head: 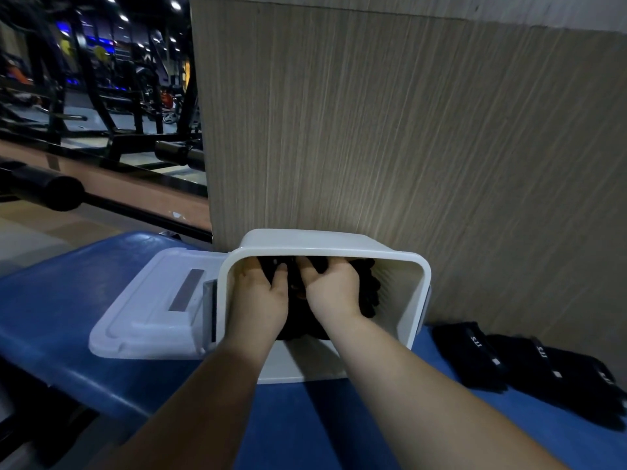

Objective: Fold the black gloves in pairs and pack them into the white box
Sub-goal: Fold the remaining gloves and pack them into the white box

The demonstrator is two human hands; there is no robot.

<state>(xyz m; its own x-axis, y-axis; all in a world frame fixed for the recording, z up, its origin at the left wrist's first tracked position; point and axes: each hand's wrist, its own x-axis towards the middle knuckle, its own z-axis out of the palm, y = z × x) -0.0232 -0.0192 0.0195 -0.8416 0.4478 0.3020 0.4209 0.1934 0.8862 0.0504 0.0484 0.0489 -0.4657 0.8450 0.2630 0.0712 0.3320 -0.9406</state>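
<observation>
The white box point(403, 266) stands on the blue padded bench point(61, 320) against a wooden panel. Both of my hands reach down inside it. My left hand point(259, 296) and my right hand point(334, 288) lie side by side on black gloves point(369, 293) packed in the box, fingers spread and pressing down on them. More black gloves point(529, 361) with small white labels lie flat on the bench to the right of the box.
The box's white lid point(152, 307) lies on the bench just left of the box. A tall wood-grain panel point(407, 130) rises directly behind. Dark gym machines and a bar point(51, 191) fill the far left.
</observation>
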